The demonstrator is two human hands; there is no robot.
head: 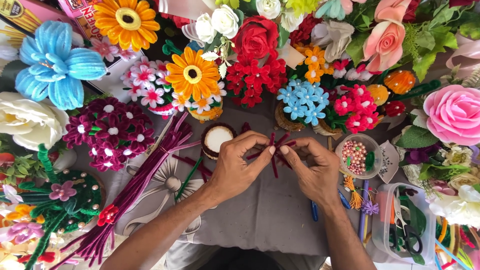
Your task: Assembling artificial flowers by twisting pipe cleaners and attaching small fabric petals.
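Note:
My left hand [236,165] and my right hand [312,167] meet at the middle of a grey cloth [260,215]. Together they pinch a small bunch of dark red pipe cleaner pieces [275,150], whose short ends stick out above and below the fingertips. A long bundle of maroon pipe cleaners [135,187] lies on the cloth to the left of my left forearm. A small round pot with a white top [216,138] stands just beyond my left hand.
Handmade flowers ring the workspace: a blue one [55,65], orange daisies [192,74], red blooms [255,75], a pink rose [452,112]. A clear cup of beads [356,156] and a clear box with scissors [405,230] sit at the right.

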